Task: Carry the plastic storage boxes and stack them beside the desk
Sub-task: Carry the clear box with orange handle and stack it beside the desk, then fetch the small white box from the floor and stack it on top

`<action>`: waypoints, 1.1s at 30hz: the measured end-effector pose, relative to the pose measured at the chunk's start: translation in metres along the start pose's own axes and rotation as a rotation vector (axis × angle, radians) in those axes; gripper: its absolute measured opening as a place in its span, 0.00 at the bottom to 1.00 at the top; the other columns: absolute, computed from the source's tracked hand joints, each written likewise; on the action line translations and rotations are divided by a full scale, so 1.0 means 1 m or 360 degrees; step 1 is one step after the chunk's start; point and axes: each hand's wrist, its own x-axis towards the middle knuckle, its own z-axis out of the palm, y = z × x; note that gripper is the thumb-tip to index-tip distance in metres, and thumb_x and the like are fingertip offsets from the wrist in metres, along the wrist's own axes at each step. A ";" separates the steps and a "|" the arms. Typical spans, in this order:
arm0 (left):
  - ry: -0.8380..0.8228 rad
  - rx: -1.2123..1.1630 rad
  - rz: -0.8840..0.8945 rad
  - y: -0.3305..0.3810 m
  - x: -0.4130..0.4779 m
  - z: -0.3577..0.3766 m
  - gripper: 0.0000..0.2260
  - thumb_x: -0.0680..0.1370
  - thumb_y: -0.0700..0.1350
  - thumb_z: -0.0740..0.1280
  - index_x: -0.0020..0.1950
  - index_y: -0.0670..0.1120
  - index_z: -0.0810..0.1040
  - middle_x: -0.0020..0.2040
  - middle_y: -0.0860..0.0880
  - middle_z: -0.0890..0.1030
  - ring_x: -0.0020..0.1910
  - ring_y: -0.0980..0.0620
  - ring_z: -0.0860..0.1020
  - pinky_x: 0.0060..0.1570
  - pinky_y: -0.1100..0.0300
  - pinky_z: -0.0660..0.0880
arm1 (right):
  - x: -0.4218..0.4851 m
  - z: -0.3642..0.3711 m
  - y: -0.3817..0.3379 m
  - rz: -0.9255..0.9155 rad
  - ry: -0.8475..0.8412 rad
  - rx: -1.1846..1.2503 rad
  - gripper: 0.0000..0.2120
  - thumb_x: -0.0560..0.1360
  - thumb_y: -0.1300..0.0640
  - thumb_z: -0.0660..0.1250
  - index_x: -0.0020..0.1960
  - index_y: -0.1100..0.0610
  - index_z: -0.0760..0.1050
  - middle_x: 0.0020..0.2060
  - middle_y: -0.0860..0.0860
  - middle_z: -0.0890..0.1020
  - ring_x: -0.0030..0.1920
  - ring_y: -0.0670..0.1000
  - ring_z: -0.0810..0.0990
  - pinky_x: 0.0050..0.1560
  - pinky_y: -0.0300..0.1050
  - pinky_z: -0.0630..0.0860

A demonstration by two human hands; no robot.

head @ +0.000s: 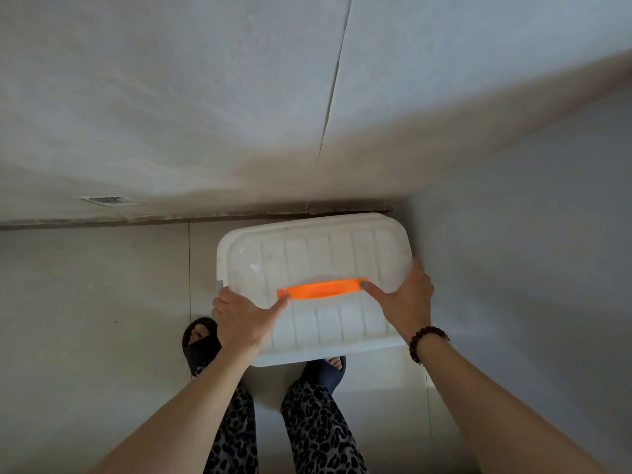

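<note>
- white plastic storage box (318, 268) sits right in the corner, far edge at the wall (205, 114), right end beside a grey panel (530, 234)
- left hand (244, 318) clasps the box's left rim, thumb reaching onto the orange handle (323, 289)
- right hand (405, 299) grips the right rim, thumb on the handle's other end
- beaded bracelet (425, 342) on the right wrist
- black slippers (200, 347) on the tiled floor (85, 319), toes tucked under the near edge
</note>
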 end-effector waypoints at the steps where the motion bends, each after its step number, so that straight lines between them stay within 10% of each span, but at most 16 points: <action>1: 0.0005 0.0005 0.0005 0.001 0.001 0.001 0.55 0.62 0.72 0.71 0.73 0.37 0.56 0.69 0.39 0.65 0.68 0.40 0.66 0.59 0.48 0.70 | 0.001 0.001 0.000 0.0004 -0.0004 0.0004 0.56 0.61 0.37 0.80 0.78 0.56 0.56 0.71 0.57 0.68 0.73 0.58 0.64 0.71 0.55 0.65; 10: -0.0055 0.0115 0.0012 0.006 0.000 0.003 0.55 0.64 0.72 0.70 0.74 0.35 0.54 0.71 0.39 0.64 0.69 0.40 0.65 0.60 0.48 0.70 | 0.006 0.002 0.003 0.0028 -0.0108 -0.0035 0.58 0.66 0.38 0.77 0.81 0.59 0.47 0.77 0.58 0.61 0.77 0.59 0.57 0.76 0.55 0.58; 16: -0.0253 0.0440 0.0033 0.020 -0.004 -0.015 0.54 0.72 0.65 0.68 0.78 0.36 0.38 0.79 0.37 0.48 0.78 0.39 0.50 0.75 0.47 0.49 | -0.002 -0.018 -0.011 -0.0060 -0.0343 -0.0608 0.48 0.77 0.47 0.70 0.81 0.59 0.40 0.81 0.61 0.44 0.81 0.59 0.44 0.79 0.52 0.50; 25: -0.0595 -0.0080 0.0690 0.020 -0.050 -0.097 0.27 0.75 0.50 0.72 0.72 0.49 0.68 0.71 0.53 0.72 0.70 0.55 0.69 0.64 0.61 0.65 | -0.065 -0.072 -0.096 -0.0327 -0.0760 -0.0565 0.36 0.72 0.51 0.76 0.76 0.53 0.65 0.72 0.50 0.72 0.66 0.51 0.76 0.57 0.40 0.73; 33: -0.0190 -0.0653 0.0736 -0.016 -0.134 -0.232 0.24 0.72 0.49 0.75 0.66 0.53 0.73 0.62 0.59 0.76 0.61 0.61 0.74 0.60 0.64 0.68 | -0.182 -0.117 -0.190 -0.0675 -0.0637 -0.0192 0.34 0.70 0.56 0.77 0.73 0.49 0.67 0.67 0.46 0.75 0.61 0.44 0.75 0.54 0.36 0.75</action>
